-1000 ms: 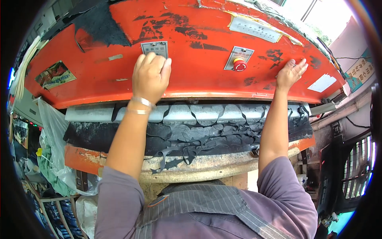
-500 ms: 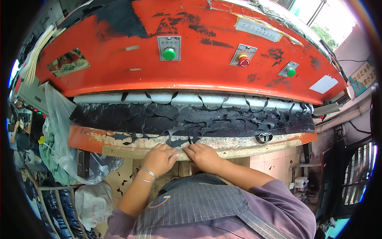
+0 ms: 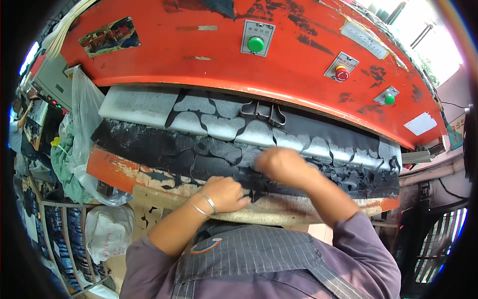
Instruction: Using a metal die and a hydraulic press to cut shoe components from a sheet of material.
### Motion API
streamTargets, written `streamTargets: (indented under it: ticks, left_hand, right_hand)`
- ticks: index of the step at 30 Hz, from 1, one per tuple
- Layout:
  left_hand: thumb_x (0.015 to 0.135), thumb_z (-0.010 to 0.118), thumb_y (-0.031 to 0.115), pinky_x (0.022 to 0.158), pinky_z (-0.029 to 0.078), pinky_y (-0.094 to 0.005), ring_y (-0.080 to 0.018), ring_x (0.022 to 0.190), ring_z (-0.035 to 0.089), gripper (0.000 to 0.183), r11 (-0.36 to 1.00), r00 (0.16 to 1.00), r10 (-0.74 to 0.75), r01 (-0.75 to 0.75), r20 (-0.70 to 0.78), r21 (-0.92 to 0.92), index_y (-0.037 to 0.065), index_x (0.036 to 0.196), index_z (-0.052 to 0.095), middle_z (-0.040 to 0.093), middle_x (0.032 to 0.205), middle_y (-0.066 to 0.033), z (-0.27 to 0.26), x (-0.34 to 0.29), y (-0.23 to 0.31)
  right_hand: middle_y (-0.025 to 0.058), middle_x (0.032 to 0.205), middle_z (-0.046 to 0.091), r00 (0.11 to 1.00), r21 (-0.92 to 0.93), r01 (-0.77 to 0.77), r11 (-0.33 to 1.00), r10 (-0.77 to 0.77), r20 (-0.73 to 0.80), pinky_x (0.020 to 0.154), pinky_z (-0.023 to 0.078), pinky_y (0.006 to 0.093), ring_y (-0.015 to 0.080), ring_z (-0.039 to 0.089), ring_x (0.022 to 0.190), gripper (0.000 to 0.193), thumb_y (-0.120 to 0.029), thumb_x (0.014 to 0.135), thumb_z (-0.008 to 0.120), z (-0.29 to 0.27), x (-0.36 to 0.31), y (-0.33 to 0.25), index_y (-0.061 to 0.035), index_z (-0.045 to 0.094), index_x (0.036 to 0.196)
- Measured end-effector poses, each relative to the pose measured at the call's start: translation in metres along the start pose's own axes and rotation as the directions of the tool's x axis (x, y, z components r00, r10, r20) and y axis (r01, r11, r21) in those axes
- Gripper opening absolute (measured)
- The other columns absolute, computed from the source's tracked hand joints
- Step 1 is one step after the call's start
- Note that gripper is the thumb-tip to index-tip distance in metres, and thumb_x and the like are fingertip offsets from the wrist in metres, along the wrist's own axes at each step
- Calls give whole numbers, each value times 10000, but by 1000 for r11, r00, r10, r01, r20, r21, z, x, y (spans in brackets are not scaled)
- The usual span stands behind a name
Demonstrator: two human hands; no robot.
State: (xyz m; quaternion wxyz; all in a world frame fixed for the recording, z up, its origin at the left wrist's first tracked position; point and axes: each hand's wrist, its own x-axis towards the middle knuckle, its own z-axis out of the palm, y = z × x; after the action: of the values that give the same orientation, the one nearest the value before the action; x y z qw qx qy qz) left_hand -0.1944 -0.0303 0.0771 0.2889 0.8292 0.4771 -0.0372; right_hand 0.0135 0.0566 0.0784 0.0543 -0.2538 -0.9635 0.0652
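Observation:
My left hand (image 3: 225,194) is curled at the front edge of the machine bed, its fingertips closed on a bit of black sheet scrap (image 3: 259,190). My right hand (image 3: 283,166) reaches over the black scrap, and motion smears its fingers, so I cannot make out a hold. Under the red press front, a metal cutting die (image 3: 264,113) with a curvy outline stands on the white cutting board (image 3: 137,105). Black sheet (image 3: 343,128) lies on the board's right part, and cut gaps show white along its near side.
A red press front (image 3: 199,62) spans the far side, bearing green buttons (image 3: 256,45) and a red stop button (image 3: 341,73). Clear plastic (image 3: 84,99) hangs at the left. A rack (image 3: 64,234) and a white bag (image 3: 109,231) stand below it.
My right hand has moved up and right from the front edge, away from my left. The view has shifted left. More white board now shows, with the die on it.

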Motion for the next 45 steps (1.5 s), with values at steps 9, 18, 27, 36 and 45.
streamTargets:
  ticks: [9,18,27,36,45]
  left_hand:
    - [887,567,457,1131,224,-482,-324,1371,337,633,938,934,339,-327,-113,113,86,1386,452,421,1450,-131,55,18,-87]
    - [832,660,201,872,468,-362,-278,950,617,479,860,759,72,-376,-647,-345,48,1269,541,623,1204,-152,-16,93,-90]
    - [812,549,161,1155,137,-444,-254,1379,331,791,974,745,35,-175,-666,-145,-24,1474,158,470,1415,-132,-11,208,-60]
    - [781,563,172,1155,165,-418,-189,1150,476,800,984,727,-5,-119,-687,-133,-64,1448,189,499,1399,-88,-11,191,-64]
    - [768,574,221,1160,168,-402,-184,1290,449,799,967,746,-36,-142,-665,-212,-96,1420,240,532,1368,-88,-10,181,-63]
  right_hand:
    - [37,967,661,995,-350,4,937,32,97,836,481,367,233,610,1003,162,-161,781,588,2,124,94,-136,678,914]
    - [199,751,676,339,504,-749,430,902,-266,588,567,396,275,681,626,316,-91,853,543,-13,29,152,-11,628,1147]
    - [236,991,662,387,491,-685,538,840,-381,828,526,454,298,659,937,529,-302,838,677,24,-19,151,-110,540,1311]
    - [245,1316,520,659,181,-581,793,589,-467,1118,223,511,371,353,1358,818,-518,565,834,46,-31,122,-114,574,1226]
    - [286,1256,538,715,153,-481,863,488,-500,1111,266,494,400,392,1318,723,-527,556,835,46,-33,127,-102,608,1095]
